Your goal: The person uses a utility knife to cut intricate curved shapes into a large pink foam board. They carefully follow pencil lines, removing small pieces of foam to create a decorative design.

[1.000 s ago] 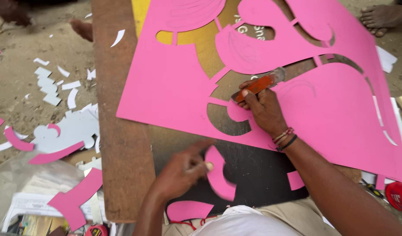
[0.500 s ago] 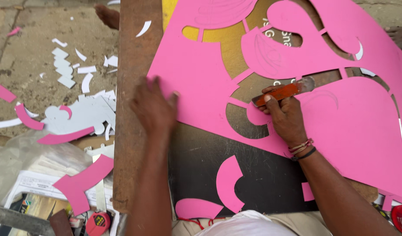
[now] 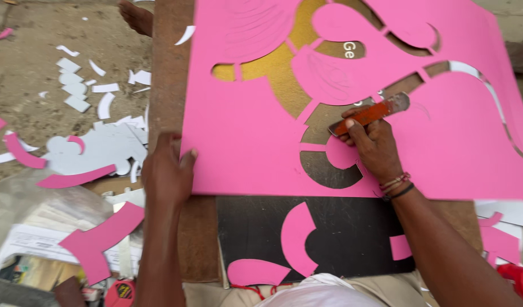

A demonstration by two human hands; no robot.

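Note:
A large pink sheet (image 3: 250,142) with curved cut-outs lies over a gold board and a dark board (image 3: 352,233). My right hand (image 3: 372,145) grips an orange utility knife (image 3: 366,113), its blade end pointing up right, at a cut-out near the sheet's middle. My left hand (image 3: 169,170) presses on the sheet's lower left corner, thumb on the pink surface, fingers over the brown board (image 3: 170,74) beneath. Loose pink offcuts (image 3: 298,236) rest on the dark board in front of me.
White and pink scraps (image 3: 91,148) litter the ground at left. A clear plastic bag over papers (image 3: 28,227) sits at lower left. Another person's foot (image 3: 136,16) shows at the top. A red object (image 3: 517,281) is at lower right.
My left hand has moved down and left to the sheet's lower left corner. The view has shifted closer. My right hand stays on the knife at the same cut-out.

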